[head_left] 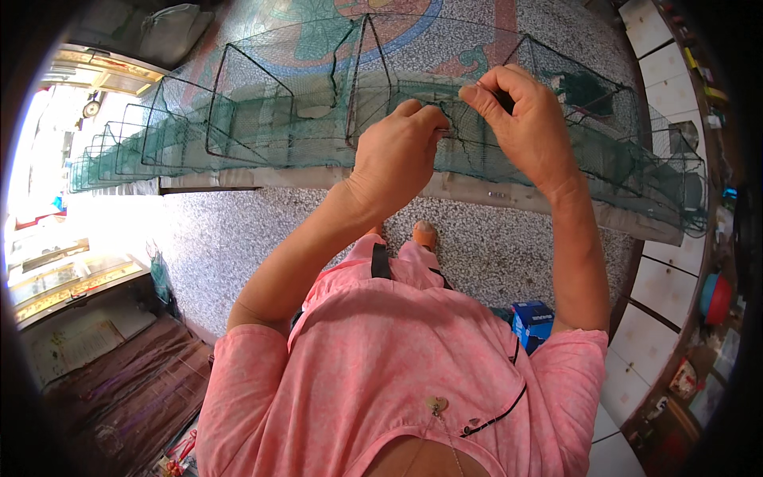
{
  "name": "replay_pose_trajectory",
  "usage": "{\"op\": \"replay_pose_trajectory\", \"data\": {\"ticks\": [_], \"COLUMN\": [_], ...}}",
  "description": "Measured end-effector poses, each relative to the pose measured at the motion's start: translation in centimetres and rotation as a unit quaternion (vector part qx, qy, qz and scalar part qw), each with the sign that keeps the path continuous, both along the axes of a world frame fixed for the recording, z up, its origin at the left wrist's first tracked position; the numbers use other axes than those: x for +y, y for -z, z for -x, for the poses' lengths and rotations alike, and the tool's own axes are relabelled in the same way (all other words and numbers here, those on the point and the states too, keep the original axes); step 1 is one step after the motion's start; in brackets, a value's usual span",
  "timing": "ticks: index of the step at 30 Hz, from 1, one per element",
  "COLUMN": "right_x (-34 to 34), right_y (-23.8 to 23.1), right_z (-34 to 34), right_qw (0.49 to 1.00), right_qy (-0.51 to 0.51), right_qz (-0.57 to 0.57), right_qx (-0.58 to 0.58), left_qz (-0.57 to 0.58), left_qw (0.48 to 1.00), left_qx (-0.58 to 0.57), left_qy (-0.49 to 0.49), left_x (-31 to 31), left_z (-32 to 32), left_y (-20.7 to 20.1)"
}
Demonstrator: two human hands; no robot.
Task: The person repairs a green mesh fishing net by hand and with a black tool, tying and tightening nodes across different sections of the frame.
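A long green mesh net cage (183, 131) on dark wire frames stretches across the view in front of me, its folded-out sections running off to the left and right. My left hand (397, 151) is closed in a pinch over the middle of the netting. The tip of something thin and dark shows at its fingertips, too small to name. A short way to the right and slightly higher, my right hand (520, 111) has thumb and forefinger pressed together. Whatever they pinch is too fine to make out. Dark green cord hangs in the mesh between both hands.
Beneath the net runs a long pale board or bench (477, 189). A blue box (532, 322) stands beside me at the right. White cabinet fronts (648, 342) line the right side, with a red bowl (715, 299) beyond. A brown cloth-covered surface (127, 389) lies at lower left.
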State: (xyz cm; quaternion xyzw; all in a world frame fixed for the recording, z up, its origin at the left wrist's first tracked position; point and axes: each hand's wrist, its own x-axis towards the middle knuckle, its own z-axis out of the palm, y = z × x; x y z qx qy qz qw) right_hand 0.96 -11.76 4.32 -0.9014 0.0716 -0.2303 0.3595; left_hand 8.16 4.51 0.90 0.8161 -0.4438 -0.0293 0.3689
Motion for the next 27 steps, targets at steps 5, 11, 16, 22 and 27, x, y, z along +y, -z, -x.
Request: {"op": "replay_pose_trajectory", "data": {"ticks": [5,11,16,22,27], "right_x": [0.5,0.8,1.2,1.3,1.0], "right_y": [-0.5,-0.7,-0.2,1.6,3.4], "right_z": [0.6,0.9,1.0,1.4,1.8], "right_qw": [1.0,1.0,0.999,0.997,0.981], "right_qy": [-0.012,-0.016,-0.028,-0.044,0.004], "right_qz": [0.001,-0.021,-0.013,-0.059,-0.161], "right_qx": [-0.007,-0.013,-0.008,-0.035,-0.104], "left_qz": [-0.021,-0.017,0.03,0.018,0.03], "left_qw": [1.0,1.0,0.999,1.0,0.999], "left_qx": [-0.003,0.001,0.013,0.014,0.012], "left_qy": [-0.01,-0.009,0.014,-0.003,0.007], "left_x": [-0.2,-0.2,0.4,0.6,0.5], "left_z": [0.0,0.2,0.6,0.9,0.8], "left_y": [-0.2,-0.1,0.6,2.0,2.1]}}
